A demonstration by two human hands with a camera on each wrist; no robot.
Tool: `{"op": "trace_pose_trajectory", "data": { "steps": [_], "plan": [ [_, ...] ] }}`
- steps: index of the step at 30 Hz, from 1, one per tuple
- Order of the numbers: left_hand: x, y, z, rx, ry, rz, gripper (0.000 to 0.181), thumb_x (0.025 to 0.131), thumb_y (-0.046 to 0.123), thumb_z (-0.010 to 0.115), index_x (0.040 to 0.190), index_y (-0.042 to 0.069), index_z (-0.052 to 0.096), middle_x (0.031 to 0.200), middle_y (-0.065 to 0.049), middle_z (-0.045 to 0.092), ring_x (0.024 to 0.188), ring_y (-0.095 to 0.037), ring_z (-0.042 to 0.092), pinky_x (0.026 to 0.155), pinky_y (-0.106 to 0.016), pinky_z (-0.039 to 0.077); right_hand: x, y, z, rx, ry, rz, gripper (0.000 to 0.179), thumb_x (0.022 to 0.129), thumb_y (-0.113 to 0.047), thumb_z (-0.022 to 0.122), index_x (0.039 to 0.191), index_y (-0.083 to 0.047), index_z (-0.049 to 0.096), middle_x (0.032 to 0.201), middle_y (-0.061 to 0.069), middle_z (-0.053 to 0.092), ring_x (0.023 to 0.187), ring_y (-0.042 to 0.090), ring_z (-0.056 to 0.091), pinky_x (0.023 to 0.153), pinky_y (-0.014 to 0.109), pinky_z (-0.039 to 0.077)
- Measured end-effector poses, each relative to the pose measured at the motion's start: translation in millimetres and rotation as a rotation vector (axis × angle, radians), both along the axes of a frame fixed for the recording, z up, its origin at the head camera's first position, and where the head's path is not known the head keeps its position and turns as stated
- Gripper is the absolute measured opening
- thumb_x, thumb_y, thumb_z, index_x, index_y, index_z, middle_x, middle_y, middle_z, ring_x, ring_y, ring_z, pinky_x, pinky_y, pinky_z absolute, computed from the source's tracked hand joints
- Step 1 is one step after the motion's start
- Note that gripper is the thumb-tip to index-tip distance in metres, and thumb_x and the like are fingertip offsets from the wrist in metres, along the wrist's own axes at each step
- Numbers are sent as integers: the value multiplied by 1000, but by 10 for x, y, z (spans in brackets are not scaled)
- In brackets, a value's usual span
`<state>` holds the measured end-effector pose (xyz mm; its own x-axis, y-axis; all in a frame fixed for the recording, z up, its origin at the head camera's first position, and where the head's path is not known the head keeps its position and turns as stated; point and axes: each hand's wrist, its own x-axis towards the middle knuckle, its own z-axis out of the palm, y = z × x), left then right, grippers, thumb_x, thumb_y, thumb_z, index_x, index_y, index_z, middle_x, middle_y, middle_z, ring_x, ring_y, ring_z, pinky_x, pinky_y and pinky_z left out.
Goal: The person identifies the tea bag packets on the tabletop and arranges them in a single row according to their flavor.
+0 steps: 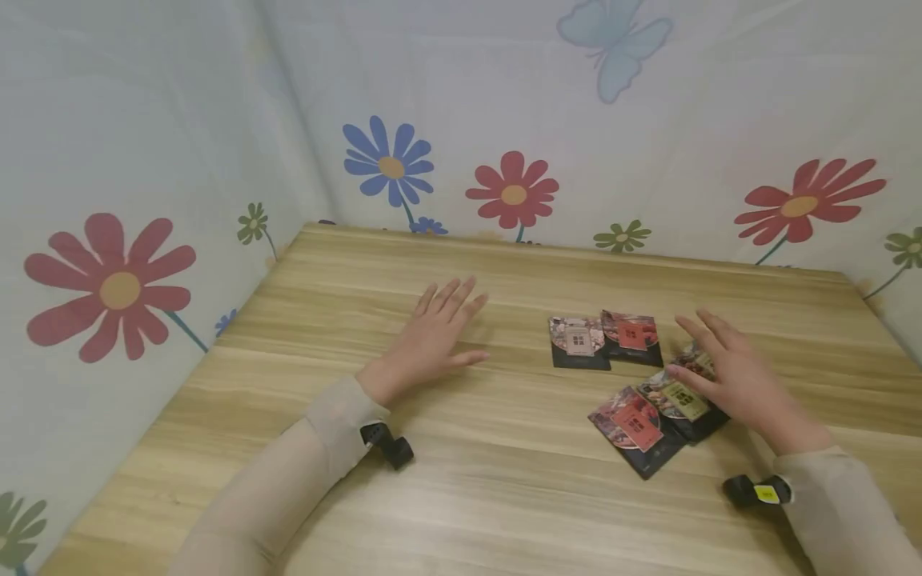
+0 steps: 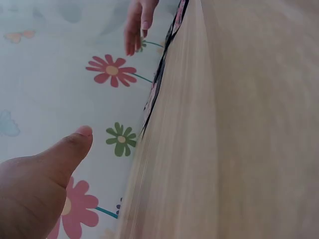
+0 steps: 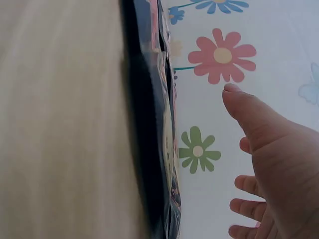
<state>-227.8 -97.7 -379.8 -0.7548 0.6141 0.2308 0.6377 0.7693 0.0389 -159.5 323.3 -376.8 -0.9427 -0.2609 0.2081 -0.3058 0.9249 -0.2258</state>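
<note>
Several flat, dark square packets with printed pictures lie on the wooden table (image 1: 504, 448). At the back, a packet with a pale pink label (image 1: 579, 342) meets a red-labelled packet (image 1: 632, 338). Closer in, another red-labelled packet (image 1: 637, 432) overlaps a packet with a yellow label (image 1: 683, 400). A further packet (image 1: 697, 362) is partly hidden below my right hand (image 1: 745, 376). That hand is held over these packets with fingers spread, its thumb (image 3: 249, 107) apart from them in the right wrist view. My left hand (image 1: 432, 340), fingers spread, is left of the packets and holds nothing.
A pale cloth wall printed with flowers (image 1: 513, 194) and a butterfly (image 1: 612, 44) stands behind the table and along its left side. Each wrist wears a small black camera, one on the left (image 1: 389, 446) and one on the right (image 1: 756, 490).
</note>
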Motion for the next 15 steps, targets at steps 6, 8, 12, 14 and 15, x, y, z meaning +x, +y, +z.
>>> {"op": "trace_pose_trajectory", "data": {
  "steps": [6, 8, 12, 14, 15],
  "plan": [
    [28, 44, 12, 8, 51, -42, 80, 89, 56, 57, 151, 13, 30, 160, -14, 22, 146, -34, 24, 122, -51, 15, 45, -97, 31, -16, 45, 45, 76, 85, -36, 71, 147, -7, 37, 147, 29, 35, 126, 55, 37, 96, 71, 34],
    [27, 67, 11, 16, 68, -61, 78, 89, 54, 58, 150, 13, 32, 158, -15, 25, 144, -34, 29, 121, -51, 19, 68, -130, 43, -17, 46, 51, 73, 86, -35, 71, 145, -5, 40, 145, 29, 38, 125, 54, 39, 96, 70, 35],
    [16, 121, -16, 37, 83, -96, 74, 89, 51, 60, 148, 12, 37, 156, -16, 30, 141, -32, 36, 119, -50, 26, 144, -212, 58, -18, 48, 66, 67, 87, -33, 70, 140, -2, 46, 142, 26, 44, 123, 50, 44, 93, 67, 41],
    [12, 159, -31, 50, 83, -112, 72, 89, 50, 61, 147, 12, 39, 155, -16, 33, 139, -31, 38, 118, -49, 28, 191, -246, 53, -24, 45, 79, 63, 87, -32, 70, 139, -3, 48, 140, 23, 47, 122, 48, 46, 91, 65, 43],
    [11, 182, -38, 57, 83, -121, 72, 89, 50, 62, 146, 12, 39, 154, -16, 34, 139, -31, 39, 118, -48, 29, 215, -260, 48, -22, 47, 85, 61, 87, -31, 70, 137, -4, 50, 139, 22, 48, 120, 46, 48, 89, 63, 46]
  ]
}}
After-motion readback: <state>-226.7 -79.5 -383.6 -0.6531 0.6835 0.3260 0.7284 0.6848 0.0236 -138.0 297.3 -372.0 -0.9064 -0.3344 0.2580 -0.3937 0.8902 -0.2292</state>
